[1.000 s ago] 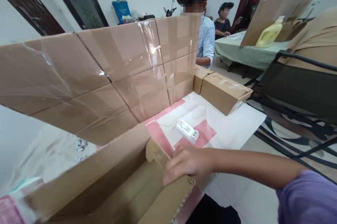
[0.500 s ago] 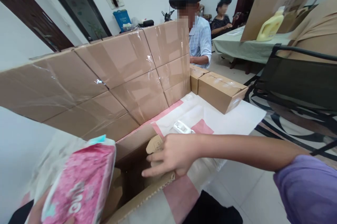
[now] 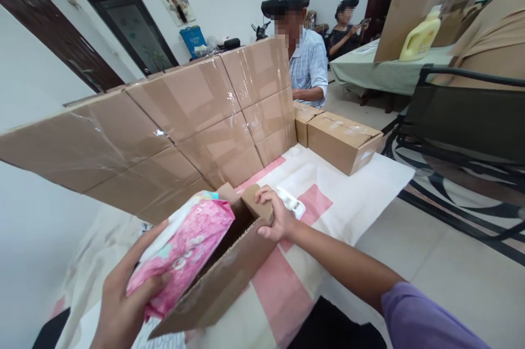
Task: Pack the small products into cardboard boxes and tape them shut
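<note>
The left-hand grip (image 3: 123,286) is closed around a pink-and-white soft plastic pack (image 3: 186,259), thumb on the printed face, fingers along the upper side; this spread presumably supports the pliable wrapper. The pack lies tilted at the mouth of an open cardboard carton (image 3: 223,283); its depth inside cannot be told. The right-hand grip (image 3: 276,216) pinches the carton's end flap and corner, apparently to steady it. Beyond sits a white plastic device (image 3: 296,205) on the cloth-covered worktop (image 3: 363,193).

Open lane at 3 o'clock from the right hand (image 3: 280,219)
Counter (image 3: 350,207) is passable there; the cardboard-box wall (image 3: 197,119) blocks 10 to 12, white device (image 3: 293,203) and closed carton (image 3: 343,144) 1 to 2; pink pack (image 3: 191,248) crowds the open carton (image 3: 221,286).
</note>
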A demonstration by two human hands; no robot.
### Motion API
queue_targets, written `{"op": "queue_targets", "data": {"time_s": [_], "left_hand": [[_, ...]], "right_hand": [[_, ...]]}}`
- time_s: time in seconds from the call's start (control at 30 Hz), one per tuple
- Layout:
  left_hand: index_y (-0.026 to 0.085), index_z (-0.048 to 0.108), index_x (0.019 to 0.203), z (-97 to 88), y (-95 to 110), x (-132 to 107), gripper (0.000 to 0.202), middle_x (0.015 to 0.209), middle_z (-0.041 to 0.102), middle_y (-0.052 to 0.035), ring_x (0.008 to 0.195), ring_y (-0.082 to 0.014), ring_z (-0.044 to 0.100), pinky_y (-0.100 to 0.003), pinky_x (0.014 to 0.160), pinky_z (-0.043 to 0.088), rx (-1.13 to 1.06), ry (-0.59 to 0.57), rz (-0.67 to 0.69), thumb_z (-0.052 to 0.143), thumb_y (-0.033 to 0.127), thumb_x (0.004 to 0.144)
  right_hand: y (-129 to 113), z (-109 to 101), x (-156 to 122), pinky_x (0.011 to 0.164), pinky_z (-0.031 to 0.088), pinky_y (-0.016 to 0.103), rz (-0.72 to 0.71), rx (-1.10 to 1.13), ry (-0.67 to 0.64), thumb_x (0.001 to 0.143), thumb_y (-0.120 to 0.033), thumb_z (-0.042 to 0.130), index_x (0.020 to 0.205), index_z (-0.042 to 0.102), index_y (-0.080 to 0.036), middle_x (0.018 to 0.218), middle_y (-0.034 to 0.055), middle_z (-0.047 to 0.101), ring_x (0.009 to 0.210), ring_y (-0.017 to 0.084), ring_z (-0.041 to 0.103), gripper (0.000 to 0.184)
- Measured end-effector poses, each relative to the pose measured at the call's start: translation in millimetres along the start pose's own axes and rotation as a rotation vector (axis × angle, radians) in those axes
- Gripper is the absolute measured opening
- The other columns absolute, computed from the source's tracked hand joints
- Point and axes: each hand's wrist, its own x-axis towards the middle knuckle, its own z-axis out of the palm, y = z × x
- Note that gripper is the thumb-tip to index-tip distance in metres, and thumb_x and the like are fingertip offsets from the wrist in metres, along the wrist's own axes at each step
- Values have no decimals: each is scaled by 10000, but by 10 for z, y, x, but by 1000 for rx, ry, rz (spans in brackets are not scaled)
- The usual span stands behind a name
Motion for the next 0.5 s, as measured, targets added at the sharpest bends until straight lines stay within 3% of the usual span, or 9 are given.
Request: {"op": "queue_targets", "data": {"time_s": [0.13, 0.2, 0.3, 0.5], "left_hand": [[325, 614, 1406, 295, -84, 338, 542, 1527, 532, -84, 1318, -347, 561, -468, 1077, 476, 114, -202, 455, 623, 392, 869], [345, 576, 1458, 446, -27, 409, 562, 1548, 502, -97, 1324, -337, 540, -469, 1076, 471, 194, -342, 581, 603, 332, 897], [381, 485, 1529, 683, -4, 381, 624, 1529, 519, -89, 1301, -297, 545, -414, 1033, 508, 308, -485, 617, 561, 229, 928], [528, 481, 1479, 1042, -295, 181, 856, 1452, 580, -43, 1225, -255, 604, -399, 987, 531, 522, -440, 585, 454, -51, 850]], "right_hand": [[-54, -52, -26, 887, 472, 440, 177, 37, 30, 938, -585, 514, 1117, 424, -231, 1034, 82, 533, 973, 246, 560, 407], [-98, -87, -20, 895, 468, 437, 201, 33, 41, 955, -532, 508, 1101, 439, -226, 1039, 84, 531, 982, 245, 557, 346], [-129, -104, -16, 898, 467, 430, 223, 23, 59, 963, -475, 510, 1079, 454, -224, 1052, 86, 524, 987, 242, 550, 283], [-168, -92, 8, 938, 467, 458, 294, 17, 15, 974, -463, 482, 1068, 453, -223, 1091, 105, 530, 1048, 259, 555, 260]]}}
